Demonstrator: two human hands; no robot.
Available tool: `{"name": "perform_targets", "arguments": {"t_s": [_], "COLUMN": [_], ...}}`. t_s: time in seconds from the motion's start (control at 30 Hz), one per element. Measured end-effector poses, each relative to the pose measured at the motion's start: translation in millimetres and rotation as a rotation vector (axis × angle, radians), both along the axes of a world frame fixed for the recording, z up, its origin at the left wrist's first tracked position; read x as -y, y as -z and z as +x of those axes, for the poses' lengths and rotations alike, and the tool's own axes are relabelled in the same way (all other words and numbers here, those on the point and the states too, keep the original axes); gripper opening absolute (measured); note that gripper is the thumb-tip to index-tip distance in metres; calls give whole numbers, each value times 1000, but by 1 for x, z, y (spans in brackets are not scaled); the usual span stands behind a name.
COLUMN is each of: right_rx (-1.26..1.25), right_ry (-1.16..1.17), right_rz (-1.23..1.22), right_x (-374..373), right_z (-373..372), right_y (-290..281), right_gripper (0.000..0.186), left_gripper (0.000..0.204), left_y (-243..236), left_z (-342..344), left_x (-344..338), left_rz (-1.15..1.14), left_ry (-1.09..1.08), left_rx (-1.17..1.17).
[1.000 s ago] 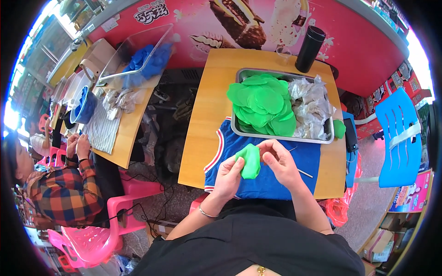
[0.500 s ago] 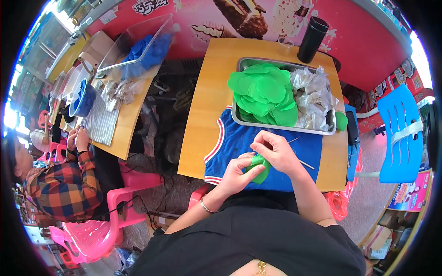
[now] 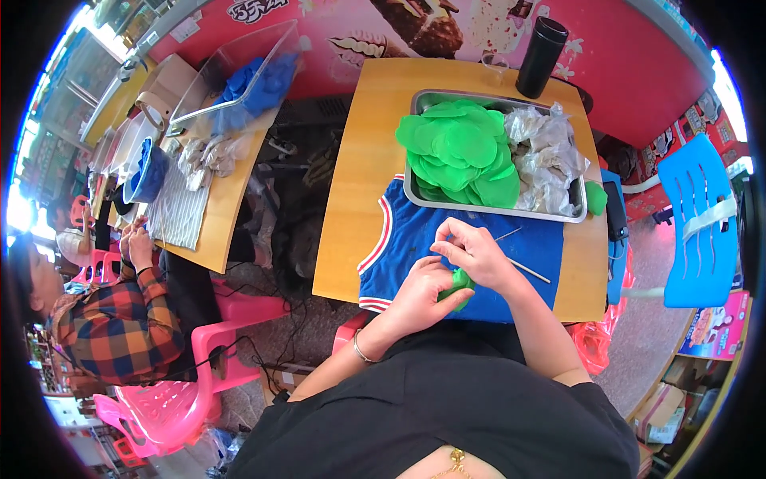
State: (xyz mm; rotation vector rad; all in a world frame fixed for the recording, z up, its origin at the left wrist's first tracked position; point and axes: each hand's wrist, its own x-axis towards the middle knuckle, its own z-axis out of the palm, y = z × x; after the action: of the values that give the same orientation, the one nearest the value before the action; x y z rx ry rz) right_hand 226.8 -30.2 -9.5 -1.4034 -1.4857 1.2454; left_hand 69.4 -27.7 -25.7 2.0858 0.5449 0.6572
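My left hand (image 3: 421, 295) is wrapped round a green, soft-looking piece (image 3: 459, 281), mostly hidden by my fingers. My right hand (image 3: 475, 255) is bent over the top of it, fingertips pinched; what they grip is hidden. Both hands are above a blue cloth garment (image 3: 395, 235) with red-and-white trim. Two thin rods (image 3: 530, 270) lie on it to the right. Beyond, a metal tray (image 3: 574, 209) holds a pile of flat green round pieces (image 3: 459, 144) and crumpled pale plastic (image 3: 542, 160).
A wooden table (image 3: 345, 176) bears a black tumbler (image 3: 541, 56). To the left a person (image 3: 112, 335) works at another table (image 3: 231, 199) with bins of blue pieces (image 3: 255, 84) beside a pink chair (image 3: 199, 367). A blue chair back (image 3: 690, 231) stands at the right.
My right hand has come over onto the green piece and closed its fingertips above it; my left hand has curled further round it, hiding most of it. The view has shifted slightly.
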Motion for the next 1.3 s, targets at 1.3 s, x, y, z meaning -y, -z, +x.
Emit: {"name": "perform_targets", "arguments": {"t_s": [1.3], "right_rx": [711], "right_ry": [308], "right_rz": [305], "right_x": [71], "right_z": [63], "right_y": [40], "right_gripper": [15], "left_gripper": [17], "left_y": [0], "left_z": [-17], "left_x": [-24], "left_rz": [-1132], "left_ry": [-331], "left_rx": [800]}}
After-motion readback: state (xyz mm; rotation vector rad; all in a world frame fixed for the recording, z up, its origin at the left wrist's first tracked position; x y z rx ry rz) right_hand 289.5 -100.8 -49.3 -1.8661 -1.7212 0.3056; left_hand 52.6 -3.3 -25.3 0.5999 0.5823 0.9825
